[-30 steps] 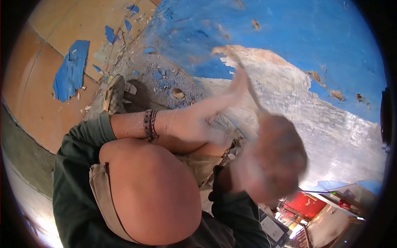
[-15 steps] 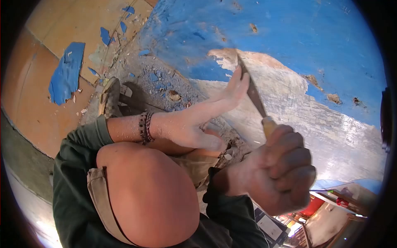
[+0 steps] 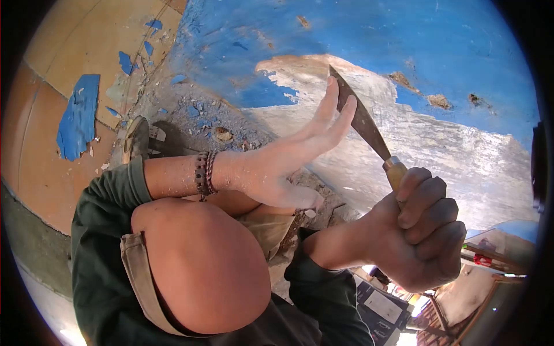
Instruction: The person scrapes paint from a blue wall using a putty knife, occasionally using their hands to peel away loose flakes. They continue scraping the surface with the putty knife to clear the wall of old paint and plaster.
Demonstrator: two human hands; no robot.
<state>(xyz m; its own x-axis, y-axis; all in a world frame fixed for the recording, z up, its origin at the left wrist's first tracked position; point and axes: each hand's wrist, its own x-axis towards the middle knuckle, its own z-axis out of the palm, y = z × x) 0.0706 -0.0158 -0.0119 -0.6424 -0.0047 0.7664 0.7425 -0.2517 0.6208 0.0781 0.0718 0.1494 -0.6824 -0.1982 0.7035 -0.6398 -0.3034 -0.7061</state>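
Two fingertips of our spread-fingered left hand touch the scraper, likely guiding its blade; our right hand's curled fingers grip the handle, likely for force.

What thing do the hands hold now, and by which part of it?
The right hand grips a bladed tool by its wooden handle. The left hand is open, its fingers at the blade.
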